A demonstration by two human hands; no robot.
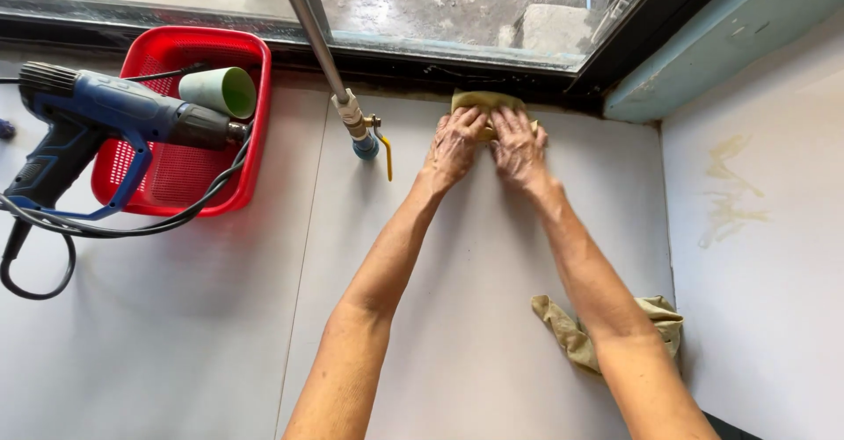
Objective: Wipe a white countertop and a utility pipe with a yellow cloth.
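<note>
Both my arms reach forward over a pale tiled floor. My left hand and my right hand lie side by side, fingers pressed flat on a folded yellow-green cloth at the foot of a dark window frame. Most of that cloth is hidden under my fingers. A second crumpled cloth of the same colour lies on the floor beneath my right forearm, apart from both hands.
A metal pipe runs down to a valve with a yellow lever, just left of my left hand. Further left, a red plastic basket holds a green cup and a blue heat gun with black cable. A white wall stands right.
</note>
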